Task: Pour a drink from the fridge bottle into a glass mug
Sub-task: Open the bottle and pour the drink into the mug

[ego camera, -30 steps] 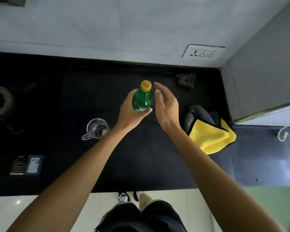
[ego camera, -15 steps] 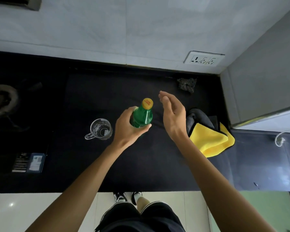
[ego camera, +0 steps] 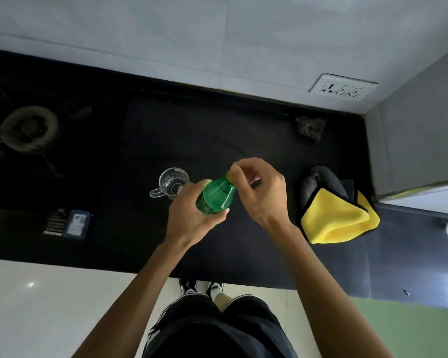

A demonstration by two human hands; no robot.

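A glass mug (ego camera: 173, 182) stood mid-bench (ego camera: 243, 244); beside it the left grip (ego camera: 192, 215) clasped a tilted green bottle (ego camera: 216, 196), the right grip (ego camera: 263, 195) pinching its yellow cap (ego camera: 229, 174). A yellow cloth (ego camera: 334, 220) lay near the right edge.

Black bench (ego camera: 217, 135) lies open at twelve o'clock; clear glass mug (ego camera: 172, 180) crowds my nine, folded yellow cloth (ego camera: 334, 218) my three.
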